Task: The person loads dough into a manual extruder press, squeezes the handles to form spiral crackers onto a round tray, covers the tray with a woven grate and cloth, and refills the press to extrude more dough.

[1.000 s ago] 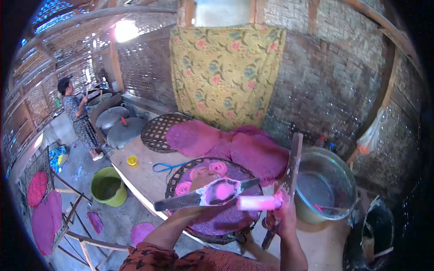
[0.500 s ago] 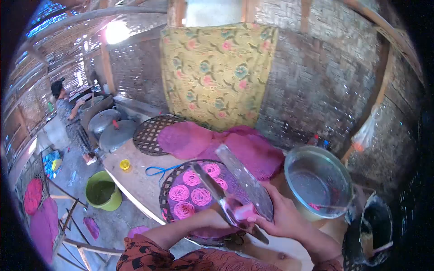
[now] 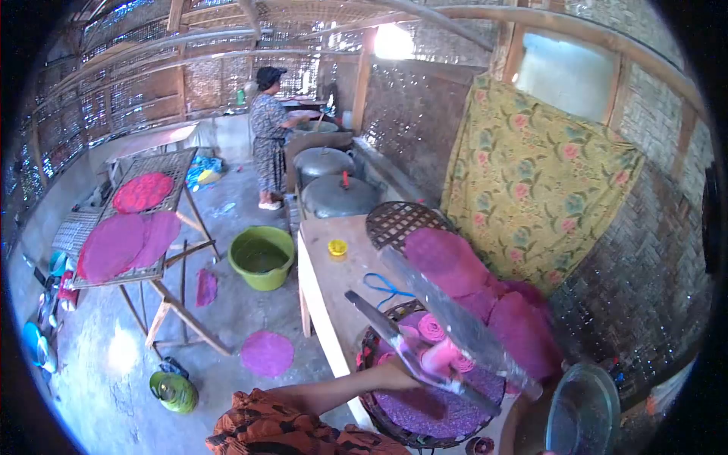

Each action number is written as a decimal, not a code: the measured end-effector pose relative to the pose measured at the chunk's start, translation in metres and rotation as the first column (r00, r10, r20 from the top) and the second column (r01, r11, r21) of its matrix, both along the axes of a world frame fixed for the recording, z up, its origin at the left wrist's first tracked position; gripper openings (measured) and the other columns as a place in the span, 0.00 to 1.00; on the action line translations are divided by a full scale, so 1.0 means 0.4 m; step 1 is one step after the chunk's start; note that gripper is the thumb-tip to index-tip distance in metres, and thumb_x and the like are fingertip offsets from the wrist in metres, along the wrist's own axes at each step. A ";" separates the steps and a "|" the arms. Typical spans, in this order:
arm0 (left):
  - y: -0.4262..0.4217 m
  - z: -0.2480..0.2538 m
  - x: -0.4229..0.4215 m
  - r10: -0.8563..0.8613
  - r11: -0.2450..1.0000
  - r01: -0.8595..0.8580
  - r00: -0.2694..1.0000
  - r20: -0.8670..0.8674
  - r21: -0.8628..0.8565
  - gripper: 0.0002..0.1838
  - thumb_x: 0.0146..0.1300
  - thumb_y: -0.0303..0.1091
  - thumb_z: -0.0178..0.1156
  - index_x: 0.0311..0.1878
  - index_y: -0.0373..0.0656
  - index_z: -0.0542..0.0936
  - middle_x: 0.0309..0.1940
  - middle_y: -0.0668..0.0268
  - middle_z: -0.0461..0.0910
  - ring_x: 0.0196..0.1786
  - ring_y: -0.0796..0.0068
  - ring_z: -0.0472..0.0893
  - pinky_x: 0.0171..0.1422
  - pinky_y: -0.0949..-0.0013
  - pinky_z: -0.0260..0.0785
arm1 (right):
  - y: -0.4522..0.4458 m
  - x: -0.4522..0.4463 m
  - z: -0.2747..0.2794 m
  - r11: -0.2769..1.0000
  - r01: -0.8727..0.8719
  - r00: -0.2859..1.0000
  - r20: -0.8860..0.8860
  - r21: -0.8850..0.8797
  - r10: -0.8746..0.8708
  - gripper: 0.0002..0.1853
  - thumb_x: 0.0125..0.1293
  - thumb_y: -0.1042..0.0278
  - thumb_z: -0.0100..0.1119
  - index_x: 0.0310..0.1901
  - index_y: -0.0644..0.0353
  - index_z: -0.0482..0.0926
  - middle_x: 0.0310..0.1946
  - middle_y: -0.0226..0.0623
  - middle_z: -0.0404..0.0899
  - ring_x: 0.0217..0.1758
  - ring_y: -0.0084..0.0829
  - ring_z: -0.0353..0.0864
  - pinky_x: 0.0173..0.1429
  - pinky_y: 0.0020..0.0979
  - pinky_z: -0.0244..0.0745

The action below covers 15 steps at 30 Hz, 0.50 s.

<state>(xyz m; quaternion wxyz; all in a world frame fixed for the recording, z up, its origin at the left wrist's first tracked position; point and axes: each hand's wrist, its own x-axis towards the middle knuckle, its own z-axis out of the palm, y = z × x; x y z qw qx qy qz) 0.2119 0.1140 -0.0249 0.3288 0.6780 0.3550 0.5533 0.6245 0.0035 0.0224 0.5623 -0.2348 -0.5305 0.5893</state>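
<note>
My left hand (image 3: 396, 374) is closed around the middle of a tool that looks like a hand press, with a long metal-edged bar (image 3: 373, 315) and a wider, worn board (image 3: 455, 318) beside it. Between these two parts shows a pink dough roll (image 3: 441, 358). The tool is over a round woven tray (image 3: 369, 402) lined with a purple sheet (image 3: 425, 406). Pink coiled rosettes (image 3: 431, 327) lie on that sheet, partly hidden by the tool. My right hand is out of view.
A basin (image 3: 584, 413) stands at the lower right. On the table are a yellow cup (image 3: 337, 247), a blue strap (image 3: 387, 286) and purple sheets (image 3: 447, 262). A green bucket (image 3: 262, 258) and drying rack (image 3: 163, 220) stand left. A person (image 3: 269, 136) works by large pots (image 3: 339, 197).
My view has swung left, bringing more floor and the rack into sight. My right hand, earlier at the board and pink dough, has left the view. My left hand keeps its hold.
</note>
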 end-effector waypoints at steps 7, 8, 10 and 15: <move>-0.057 0.072 -0.020 0.007 0.853 0.020 0.999 0.050 -0.521 0.15 0.56 0.40 0.66 0.41 0.42 0.78 0.20 0.73 0.74 0.20 0.84 0.72 0.21 0.77 0.63 | 0.028 -0.049 -0.019 0.996 0.060 0.993 0.098 0.064 -0.066 0.29 0.68 0.46 0.47 0.54 0.67 0.69 0.43 0.40 0.76 0.40 0.35 0.75 0.54 0.40 0.67; -0.062 0.071 -0.018 0.004 0.831 0.037 0.997 0.073 -0.555 0.15 0.56 0.40 0.66 0.41 0.42 0.78 0.20 0.73 0.74 0.20 0.84 0.72 0.21 0.77 0.64 | 0.030 -0.054 -0.011 0.997 0.044 0.993 0.104 0.069 -0.051 0.28 0.68 0.47 0.47 0.54 0.67 0.69 0.44 0.40 0.76 0.40 0.35 0.75 0.53 0.39 0.68; -0.074 0.078 -0.013 0.007 0.862 0.053 0.993 0.118 -0.504 0.14 0.55 0.45 0.65 0.30 0.43 0.79 0.17 0.71 0.74 0.20 0.81 0.75 0.24 0.74 0.67 | 0.038 -0.052 -0.004 0.996 -0.034 0.998 0.064 0.079 0.029 0.27 0.68 0.50 0.49 0.55 0.67 0.68 0.45 0.40 0.76 0.41 0.34 0.76 0.51 0.36 0.69; -0.055 0.021 0.005 0.011 0.936 0.034 0.992 0.127 -0.351 0.12 0.56 0.42 0.64 0.34 0.42 0.79 0.16 0.70 0.74 0.19 0.80 0.74 0.23 0.73 0.67 | 0.034 -0.069 0.001 0.998 -0.007 0.997 0.072 0.055 0.003 0.25 0.68 0.52 0.49 0.56 0.67 0.68 0.44 0.41 0.77 0.43 0.33 0.77 0.51 0.34 0.71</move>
